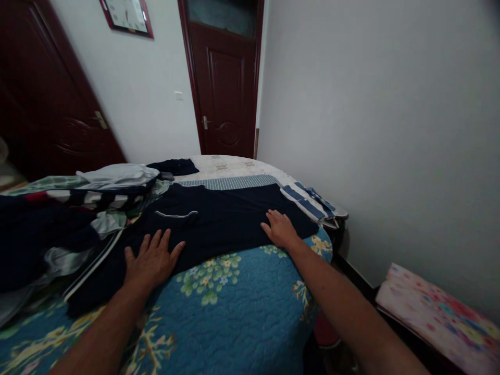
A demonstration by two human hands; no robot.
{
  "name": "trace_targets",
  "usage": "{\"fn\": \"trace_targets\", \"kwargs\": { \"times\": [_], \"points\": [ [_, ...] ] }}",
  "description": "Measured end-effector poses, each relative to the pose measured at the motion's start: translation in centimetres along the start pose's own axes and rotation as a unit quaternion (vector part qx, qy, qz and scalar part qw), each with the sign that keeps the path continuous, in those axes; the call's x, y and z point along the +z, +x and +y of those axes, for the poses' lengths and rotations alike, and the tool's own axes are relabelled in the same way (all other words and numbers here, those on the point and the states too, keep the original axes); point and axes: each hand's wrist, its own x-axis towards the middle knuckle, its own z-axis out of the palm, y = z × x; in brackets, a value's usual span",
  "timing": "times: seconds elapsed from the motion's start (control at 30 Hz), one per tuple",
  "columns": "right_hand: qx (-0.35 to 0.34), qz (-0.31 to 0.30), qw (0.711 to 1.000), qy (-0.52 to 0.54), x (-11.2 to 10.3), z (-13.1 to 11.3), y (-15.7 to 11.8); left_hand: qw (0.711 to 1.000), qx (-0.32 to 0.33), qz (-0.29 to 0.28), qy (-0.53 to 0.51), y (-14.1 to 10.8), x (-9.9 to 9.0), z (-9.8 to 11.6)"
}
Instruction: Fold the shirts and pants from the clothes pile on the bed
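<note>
Left hand (151, 261) and right hand (280, 229), open, flatten a navy garment (230, 216); smoothing calls for light palms, though dimness may hide creases.

Shirt (234, 216) on quilt (234, 307) (clothes (117, 177) left)

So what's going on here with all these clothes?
A person has both bare hands on a dark navy garment with white-striped trim, spread out over a blue floral quilt. The left hand lies flat near the striped edge, and the right hand rests farther along the cloth. A loose heap of mixed clothes sits to the left, and a blue-and-white striped garment lies beyond the right hand.
</note>
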Motion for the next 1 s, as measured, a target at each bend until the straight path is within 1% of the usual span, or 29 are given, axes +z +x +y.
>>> {"fn": "trace_targets", "kwargs": {
  "times": [0.07, 0.17, 0.27, 0.4, 0.53, 0.63, 0.73, 0.8, 0.87, 0.93, 1.0],
  "points": [
    [0.04, -0.014, 0.999, -0.017, 0.1, 0.5, -0.2, 1.0, -0.018, 0.002, 0.004, -0.7, -0.3, -1.1],
    [0.081, -0.018, 0.996, -0.044, 0.6, 2.6, 0.2, 0.999, -0.033, 0.001, 0.009, -1.8, -0.9, -2.9],
    [0.094, -0.02, 0.993, -0.065, 1.3, 4.9, 1.1, 0.999, -0.031, 0.011, 0.016, -2.9, -1.2, -4.5],
    [0.096, -0.014, 0.992, -0.085, 1.9, 7.0, 1.8, 0.999, 0.006, 0.031, 0.022, -3.9, -1.1, -5.7],
    [0.104, 0.0, 0.99, -0.095, 2.1, 7.9, 1.8, 0.998, 0.029, 0.055, -0.002, -4.5, -0.9, -6.4],
    [0.106, 0.014, 0.99, -0.097, 2.1, 8.2, 1.7, 0.993, 0.061, 0.093, -0.038, -5.1, -0.7, -7.2],
    [0.111, 0.035, 0.988, -0.106, 2.1, 8.3, 1.5, 0.985, 0.088, 0.129, -0.078, -6.2, -0.5, -8.1],
    [0.118, 0.046, 0.986, -0.112, 2.0, 8.3, 1.3, 0.979, 0.111, 0.14, -0.102, -7.1, -0.4, -8.0],
    [0.128, 0.054, 0.983, -0.117, 1.7, 7.9, 1.2, 0.971, 0.148, 0.141, -0.123, -7.9, -0.3, -7.2],
    [0.12, 0.07, 0.984, -0.11, 1.4, 6.9, 1.2, 0.964, 0.189, 0.131, -0.134, -8.4, -0.4, -5.5],
    [0.065, 0.096, 0.989, -0.088, 1.2, 4.9, 1.4, 0.961, 0.213, 0.114, -0.132, -8.5, -0.5, -3.4]
  ]
}}
